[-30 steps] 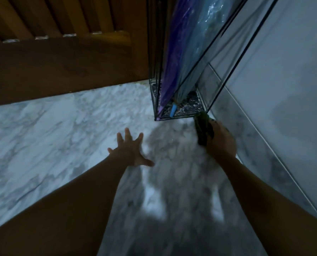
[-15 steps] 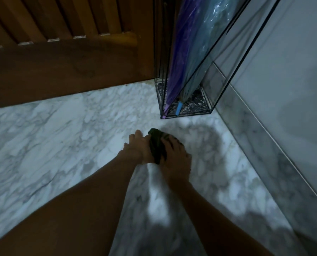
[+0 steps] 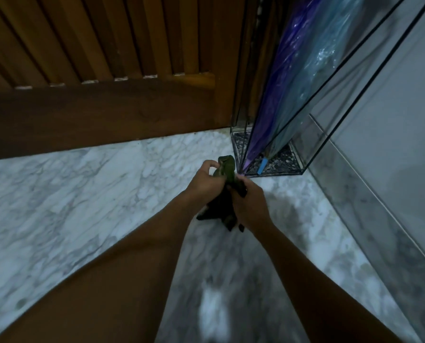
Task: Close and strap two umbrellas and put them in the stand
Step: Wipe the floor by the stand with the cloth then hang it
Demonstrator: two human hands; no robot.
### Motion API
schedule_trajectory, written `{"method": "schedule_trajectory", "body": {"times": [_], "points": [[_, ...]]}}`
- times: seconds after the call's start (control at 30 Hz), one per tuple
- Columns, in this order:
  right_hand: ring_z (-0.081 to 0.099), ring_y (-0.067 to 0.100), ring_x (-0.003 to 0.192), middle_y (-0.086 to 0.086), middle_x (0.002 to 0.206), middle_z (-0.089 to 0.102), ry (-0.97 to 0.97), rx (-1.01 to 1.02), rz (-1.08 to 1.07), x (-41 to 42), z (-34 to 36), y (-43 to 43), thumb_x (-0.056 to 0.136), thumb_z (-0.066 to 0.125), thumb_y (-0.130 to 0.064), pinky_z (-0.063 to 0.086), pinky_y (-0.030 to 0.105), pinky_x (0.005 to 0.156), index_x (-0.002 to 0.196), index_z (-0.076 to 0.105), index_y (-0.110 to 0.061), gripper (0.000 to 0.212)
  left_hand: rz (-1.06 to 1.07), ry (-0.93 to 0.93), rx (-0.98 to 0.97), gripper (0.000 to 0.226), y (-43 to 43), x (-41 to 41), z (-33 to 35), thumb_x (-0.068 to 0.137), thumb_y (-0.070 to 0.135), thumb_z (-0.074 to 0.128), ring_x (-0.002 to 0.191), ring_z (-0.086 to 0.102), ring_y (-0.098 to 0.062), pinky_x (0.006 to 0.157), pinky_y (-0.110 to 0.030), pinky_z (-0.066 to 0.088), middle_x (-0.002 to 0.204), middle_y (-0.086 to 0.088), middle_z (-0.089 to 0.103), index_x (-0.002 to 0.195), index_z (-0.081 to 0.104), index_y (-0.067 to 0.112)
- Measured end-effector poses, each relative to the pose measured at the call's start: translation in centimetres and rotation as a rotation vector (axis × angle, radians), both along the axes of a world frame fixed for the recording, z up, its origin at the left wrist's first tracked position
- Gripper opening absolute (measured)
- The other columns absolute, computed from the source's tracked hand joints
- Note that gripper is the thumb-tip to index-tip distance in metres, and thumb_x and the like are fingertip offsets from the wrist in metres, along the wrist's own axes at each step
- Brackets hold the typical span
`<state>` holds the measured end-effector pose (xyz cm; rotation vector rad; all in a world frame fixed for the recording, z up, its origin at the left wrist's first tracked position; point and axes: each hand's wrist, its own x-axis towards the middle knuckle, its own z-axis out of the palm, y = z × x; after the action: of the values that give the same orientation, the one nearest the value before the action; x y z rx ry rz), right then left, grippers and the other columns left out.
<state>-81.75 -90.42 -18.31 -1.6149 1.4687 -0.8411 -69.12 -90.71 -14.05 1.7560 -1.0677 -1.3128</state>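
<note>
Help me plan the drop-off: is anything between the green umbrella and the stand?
Nothing visible is. The green umbrella, gripped by the left hand and right hand, is near the stand, with only marble floor between. A purple umbrella and a blue umbrella lean inside; the opening is out of frame.

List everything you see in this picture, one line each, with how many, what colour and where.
dark green compact fabric umbrella: one, dark green, held above the floor before the stand
black-framed glass umbrella stand: one, clear with black edges, in the corner
purple closed umbrella: one, purple, inside the stand
blue closed umbrella: one, light blue, inside the stand
slatted wooden door: one, brown, behind
marble floor: one, white-grey, below
grey wall: one, grey, right
left grip: one, bare hand, on the green umbrella
right grip: one, bare hand, round its middle
</note>
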Motion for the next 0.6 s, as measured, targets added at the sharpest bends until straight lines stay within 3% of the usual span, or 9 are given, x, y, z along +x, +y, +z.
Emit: {"method": "schedule_trajectory", "body": {"times": [0.1,0.17,0.3,0.4,0.5,0.6], "points": [[0.060,-0.005,0.082,-0.012,0.093,0.064,-0.115,0.019,0.046,0.2,4.2,-2.5,0.092,0.063,-0.009,0.049,0.016,0.074,0.115,0.062,-0.016,0.024,0.109,0.107,-0.053,0.018,-1.5,1.0,2.8,0.095,0.015,0.053,0.061,0.057,-0.018,0.047,-0.021,0.043,0.079,-0.011,0.065,0.112,0.050,0.020],[0.058,-0.010,0.075,-0.016,0.090,0.063,-0.186,0.092,0.121,0.2,8.2,-4.1,0.093,0.061,-0.008,0.047,0.007,0.062,0.110,0.058,-0.025,0.024,0.161,0.101,-0.103,0.015,-2.4,2.1,5.5,0.096,0.019,0.055,0.063,0.060,-0.014,0.042,-0.015,0.043,0.083,-0.007,0.066,0.111,0.054,0.020],[0.067,0.016,0.092,0.000,0.096,0.071,-0.232,0.180,0.213,1.0,18.1,-6.2,0.095,0.055,-0.009,0.055,0.033,0.083,0.092,0.065,-0.032,0.025,0.251,0.108,-0.141,0.014,-3.4,4.5,13.9,0.096,0.012,0.055,0.075,0.065,-0.013,0.051,-0.017,0.050,0.091,-0.003,0.069,0.101,0.065,0.019],[0.070,0.018,0.095,-0.002,0.096,0.075,-0.295,0.217,0.248,2.2,26.9,-6.7,0.093,0.061,-0.018,0.056,0.033,0.087,0.093,0.072,-0.027,0.014,0.295,0.123,-0.132,0.020,-2.8,6.0,23.0,0.092,0.010,0.052,0.075,0.067,-0.019,0.060,-0.024,0.050,0.084,-0.004,0.072,0.089,0.070,0.019],[0.073,0.021,0.096,0.008,0.099,0.077,-0.297,0.188,0.314,3.8,38.1,-6.3,0.095,0.063,-0.029,0.058,0.037,0.089,0.101,0.074,-0.013,0.020,0.322,0.185,-0.098,0.018,-1.1,7.3,34.4,0.080,0.031,0.063,0.068,0.069,-0.020,0.059,-0.026,0.051,0.072,-0.002,0.073,0.072,0.071,0.016],[0.071,0.023,0.102,0.010,0.106,0.075,-0.259,0.171,0.435,5.5,50.7,-5.9,0.098,0.060,-0.025,0.054,0.047,0.096,0.107,0.072,-0.014,0.019,0.306,0.153,-0.135,0.031,1.0,9.0,47.0,0.071,0.046,0.077,0.088,0.074,-0.025,0.081,-0.036,0.057,0.090,-0.006,0.077,0.086,0.077,0.018]]}}
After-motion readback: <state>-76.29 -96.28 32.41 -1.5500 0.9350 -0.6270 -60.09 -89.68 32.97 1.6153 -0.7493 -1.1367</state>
